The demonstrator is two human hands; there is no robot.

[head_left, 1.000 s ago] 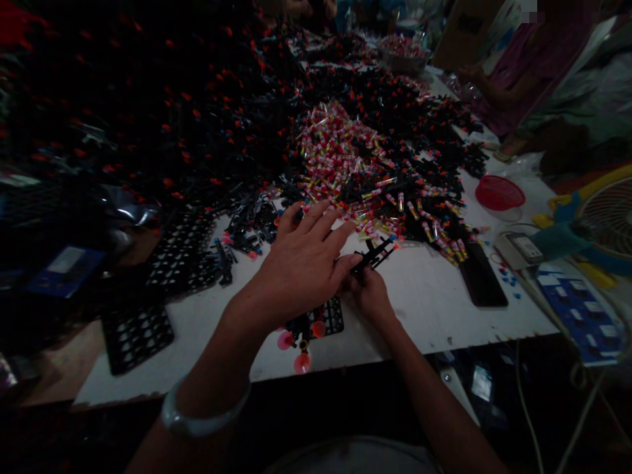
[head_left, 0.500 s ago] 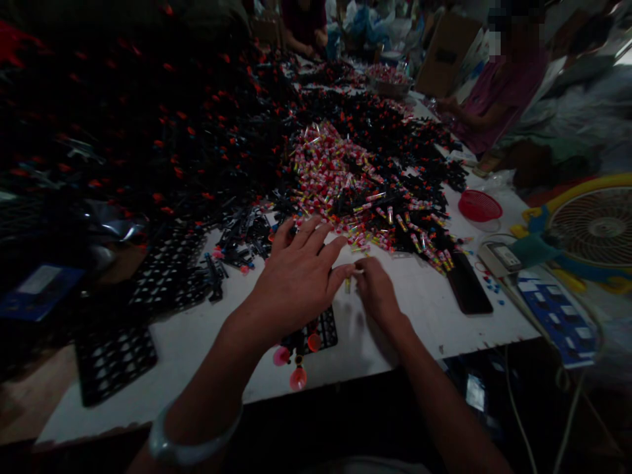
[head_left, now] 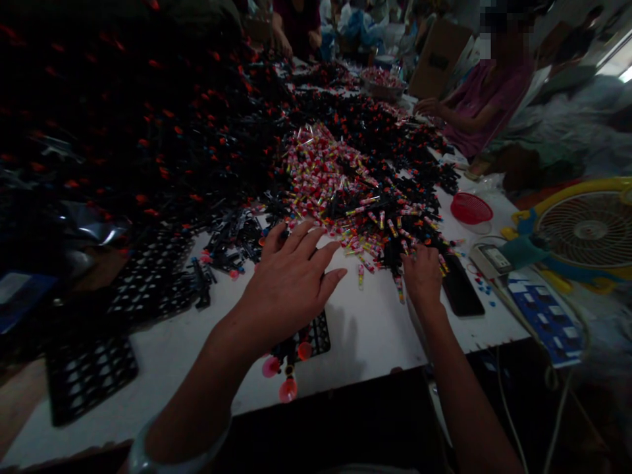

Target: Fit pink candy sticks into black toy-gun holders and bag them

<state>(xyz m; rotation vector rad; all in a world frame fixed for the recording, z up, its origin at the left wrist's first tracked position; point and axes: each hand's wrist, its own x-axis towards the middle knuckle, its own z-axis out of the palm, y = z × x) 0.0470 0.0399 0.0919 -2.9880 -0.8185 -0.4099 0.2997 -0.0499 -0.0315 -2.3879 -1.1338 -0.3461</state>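
Observation:
My left hand (head_left: 286,280) is spread palm down, fingers stretched out, with nothing visible in it. Partly under its wrist is a black perforated tray (head_left: 322,332), with black parts ending in pink and orange cups (head_left: 288,390). My right hand (head_left: 423,276) reaches to the near edge of the pile of small capped tubes (head_left: 330,168). Its fingers are bent with the thumb apart; the tips are partly hidden. A tube (head_left: 399,289) and a black toy gun (head_left: 392,253) lie right beside that thumb. One tube (head_left: 361,276) lies on the white table (head_left: 380,329) between my hands.
Black toy guns with orange tips (head_left: 197,131) heap up at left and behind. A dark phone (head_left: 461,286), a red basket (head_left: 471,208) and a yellow fan (head_left: 587,230) are at right. Another tray (head_left: 91,378) lies front left. A person (head_left: 481,118) sits back right; another (head_left: 296,29) is behind.
My right hand has moved away from my left thumb, to the right and into the edge of the tubes. My left hand stays spread in nearly the same place. The view has shifted slightly.

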